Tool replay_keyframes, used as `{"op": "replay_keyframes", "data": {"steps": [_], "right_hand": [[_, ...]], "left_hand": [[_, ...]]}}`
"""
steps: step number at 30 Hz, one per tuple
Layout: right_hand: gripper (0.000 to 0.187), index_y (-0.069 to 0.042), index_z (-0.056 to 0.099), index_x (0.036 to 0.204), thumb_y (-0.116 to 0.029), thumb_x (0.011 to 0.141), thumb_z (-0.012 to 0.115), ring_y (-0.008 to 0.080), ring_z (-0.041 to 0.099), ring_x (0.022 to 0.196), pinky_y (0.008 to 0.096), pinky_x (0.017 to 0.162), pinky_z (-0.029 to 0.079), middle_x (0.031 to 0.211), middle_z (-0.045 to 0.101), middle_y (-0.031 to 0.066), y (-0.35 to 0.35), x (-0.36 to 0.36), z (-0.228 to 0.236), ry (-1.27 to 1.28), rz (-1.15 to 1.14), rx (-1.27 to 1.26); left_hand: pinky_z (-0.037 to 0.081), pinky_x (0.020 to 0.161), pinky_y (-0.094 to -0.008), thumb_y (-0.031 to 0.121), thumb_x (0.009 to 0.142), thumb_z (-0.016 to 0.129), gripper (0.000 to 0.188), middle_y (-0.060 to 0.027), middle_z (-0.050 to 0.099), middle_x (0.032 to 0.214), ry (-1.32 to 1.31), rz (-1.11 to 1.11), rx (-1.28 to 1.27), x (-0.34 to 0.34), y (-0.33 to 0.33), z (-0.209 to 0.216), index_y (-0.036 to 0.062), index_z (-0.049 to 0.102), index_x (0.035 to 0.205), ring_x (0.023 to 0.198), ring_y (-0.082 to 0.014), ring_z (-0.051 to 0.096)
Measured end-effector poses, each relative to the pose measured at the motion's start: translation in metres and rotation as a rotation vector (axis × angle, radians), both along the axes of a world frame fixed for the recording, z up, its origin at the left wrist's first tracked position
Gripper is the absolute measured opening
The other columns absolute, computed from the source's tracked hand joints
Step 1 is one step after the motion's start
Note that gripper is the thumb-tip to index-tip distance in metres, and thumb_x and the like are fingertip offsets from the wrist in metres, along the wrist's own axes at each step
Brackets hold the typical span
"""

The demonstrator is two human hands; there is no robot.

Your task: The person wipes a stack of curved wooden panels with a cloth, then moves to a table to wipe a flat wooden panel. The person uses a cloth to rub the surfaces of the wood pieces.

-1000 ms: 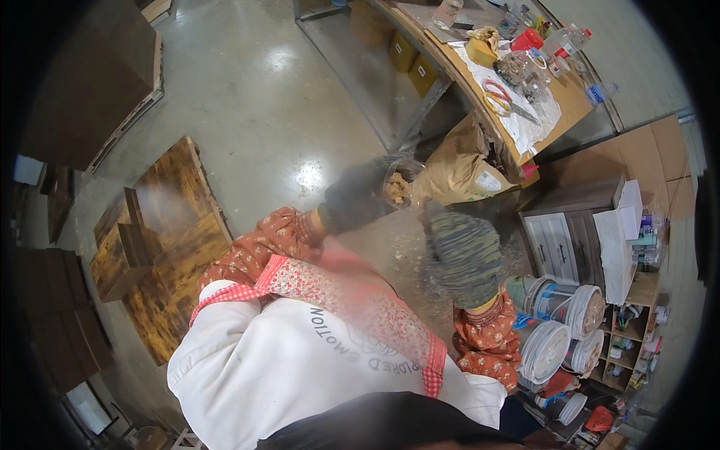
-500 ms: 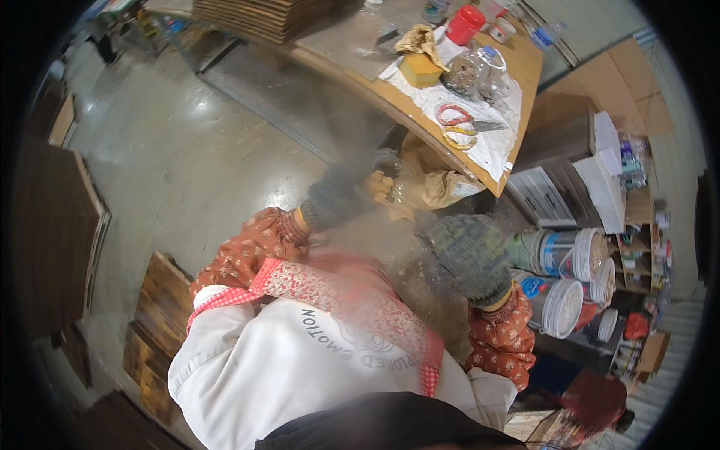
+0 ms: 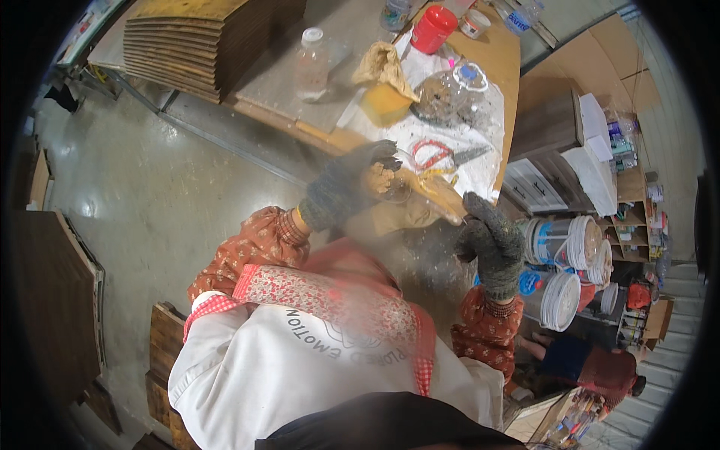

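My left hand [image 3: 336,189], in a dark knitted glove, is closed around what looks like a clear plastic container with tan crumbly lumps [image 3: 379,179] at its mouth. Between my hands lies a tan strip-like piece [image 3: 442,201], blurred, its lower end close to my right fingers. My right hand [image 3: 493,246], gloved likewise, is raised below the table's corner with fingers curled; what they hold, if anything, I cannot make out. Past my hands, red-and-yellow-handled scissors [image 3: 433,154] lie on a white cloth [image 3: 480,127]. A brown paper bag [image 3: 405,215] shows under the table edge.
On the table stand a stack of boards [image 3: 176,56], a clear bottle [image 3: 311,66], a yellow block [image 3: 385,105], a big plastic jug [image 3: 442,97] and a red jar [image 3: 433,30]. Buckets [image 3: 559,300] stand at right; another person [image 3: 596,371] is behind them. Boards [image 3: 56,292] stand left.
The view has shifted, bringing more of the tabletop in. My right hand has turned and risen towards the table corner, its fingers now showing. My left hand remains at the tan lumps.
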State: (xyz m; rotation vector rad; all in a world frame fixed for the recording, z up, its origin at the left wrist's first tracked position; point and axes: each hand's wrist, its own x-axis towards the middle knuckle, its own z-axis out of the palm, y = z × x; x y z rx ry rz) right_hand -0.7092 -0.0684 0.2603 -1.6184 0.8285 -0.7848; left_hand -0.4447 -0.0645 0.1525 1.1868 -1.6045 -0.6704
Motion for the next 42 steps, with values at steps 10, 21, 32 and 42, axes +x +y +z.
{"op": "replay_keyframes", "data": {"steps": [10,21,32,42], "right_hand": [[0.018,0.007,0.061,0.1,-0.006,0.095,0.05,0.0194,0.064,0.067,0.0302,0.063,0.051,0.079,0.066,0.0109,-0.15,0.011,0.014,-0.118,-0.149,-0.388],[0.038,-0.004,0.064,0.114,-0.023,0.082,0.072,0.0306,0.063,0.098,0.0378,0.085,0.05,0.107,0.067,0.0141,-0.269,0.041,-0.008,0.534,-0.14,-1.005],[0.041,-0.006,0.061,0.118,-0.014,0.08,0.073,0.0316,0.064,0.093,0.0389,0.083,0.052,0.105,0.066,0.0139,-0.28,0.047,-0.023,0.489,-0.06,-0.846],[0.049,-0.008,0.065,0.117,-0.004,0.071,0.08,0.0195,0.066,0.098,0.0317,0.086,0.052,0.107,0.069,0.0096,-0.279,0.066,0.063,0.371,-0.293,-1.036]], "left_hand": [[0.04,0.103,-0.0342,0.013,0.072,0.076,0.063,-0.0101,0.053,0.13,0.126,0.008,0.056,-0.01,-0.097,0.026,0.0043,0.051,0.129,0.122,-0.0215,0.05],[0.042,0.101,-0.0343,0.018,0.073,0.077,0.065,-0.0088,0.054,0.126,-0.118,0.142,0.006,-0.002,-0.15,0.025,0.0032,0.049,0.13,0.117,-0.022,0.053],[0.053,0.081,-0.0301,0.019,0.079,0.075,0.027,-0.0063,0.066,0.101,0.04,-0.129,0.072,0.008,-0.183,0.034,0.0091,0.065,0.101,0.091,-0.0199,0.066],[0.046,0.096,-0.0368,0.018,0.075,0.078,0.052,-0.0117,0.06,0.119,0.616,-0.14,0.445,0.036,-0.182,0.011,0.0044,0.056,0.121,0.11,-0.0256,0.058]]}}
